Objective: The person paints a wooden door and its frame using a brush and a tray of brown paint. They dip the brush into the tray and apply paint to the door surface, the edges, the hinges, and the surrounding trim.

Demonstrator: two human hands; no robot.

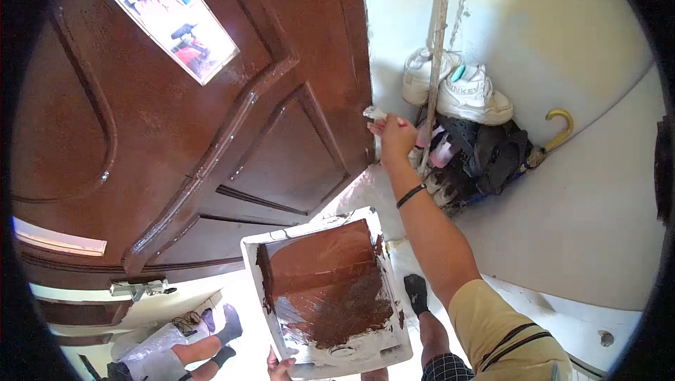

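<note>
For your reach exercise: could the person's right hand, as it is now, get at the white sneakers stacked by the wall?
Probably yes. The right hand, gripping a small brush at the door edge, is just left of the white sneakers; only a leaning pole stands between them.

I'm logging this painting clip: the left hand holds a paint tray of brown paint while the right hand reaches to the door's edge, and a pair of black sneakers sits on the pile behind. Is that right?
Not quite: the sneakers are white, not black, as the head view shows. The rest holds: the left hand grips the paint tray of brown paint, and the right hand reaches to the edge of the door.
</note>
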